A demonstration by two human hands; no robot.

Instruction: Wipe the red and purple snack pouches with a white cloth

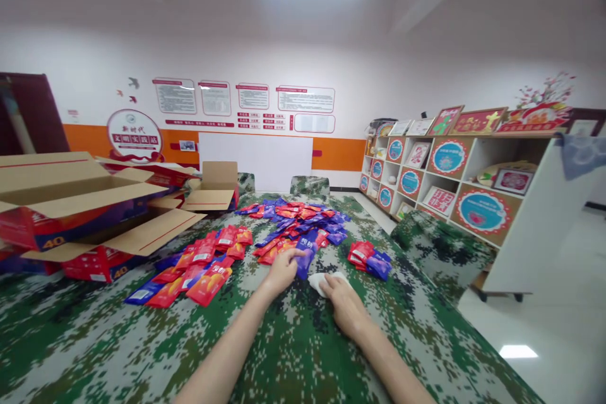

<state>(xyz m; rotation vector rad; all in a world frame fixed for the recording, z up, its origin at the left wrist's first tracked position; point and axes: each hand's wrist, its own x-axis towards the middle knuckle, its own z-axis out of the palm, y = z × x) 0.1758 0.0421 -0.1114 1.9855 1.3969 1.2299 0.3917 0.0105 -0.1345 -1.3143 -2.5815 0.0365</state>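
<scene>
My left hand [283,270] reaches to the near edge of the pile, its index finger and thumb at a blue-purple packet [305,257] that it pins. The other fingers are curled and partly hidden. Under the fingers of my right hand [344,304] is a bunched white cloth [318,283], gripped against the table just right of that packet. Behind both hands spreads a heap of red and blue packets [296,218]. A second group of packets [201,268] lies to the left, in overlapping rows. On the right sits a small cluster of red and blue packets [369,260].
A camouflage cloth covers the table [303,353]. Open cardboard boxes [108,243] with spread flaps stand at the left. Camouflage-covered chairs [438,252] are by the right side and far end. A white shelf unit [511,240] stands beyond on the right.
</scene>
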